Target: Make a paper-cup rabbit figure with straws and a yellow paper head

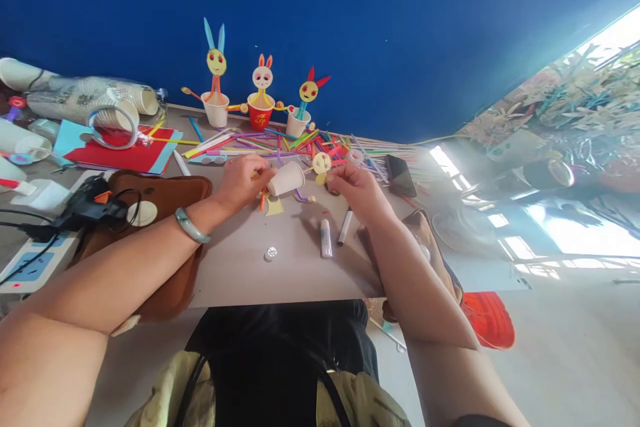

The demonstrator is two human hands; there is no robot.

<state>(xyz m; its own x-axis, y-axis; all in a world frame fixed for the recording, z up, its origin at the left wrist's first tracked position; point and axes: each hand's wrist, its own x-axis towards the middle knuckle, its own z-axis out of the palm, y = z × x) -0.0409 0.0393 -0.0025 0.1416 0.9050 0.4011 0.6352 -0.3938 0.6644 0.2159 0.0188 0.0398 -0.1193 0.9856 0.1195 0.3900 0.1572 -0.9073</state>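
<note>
My left hand is closed on the base of a white paper cup that lies tilted on its side. Purple and orange straw arms stick out near the cup. Just past the cup's mouth is a round yellow paper face. My right hand pinches a small yellow paper piece right below that face; its fingertips partly hide it. Under the cup lies a yellow paper scrap. A glue stick, a dark-and-white marker and a small white cap rest nearer to me.
Three cup puppets with eared faces, one in a red cup, stand along the blue wall. Colourful straws are strewn before them. A phone lies right. Left are a brown pouch, a power strip, red paper and bagged cups.
</note>
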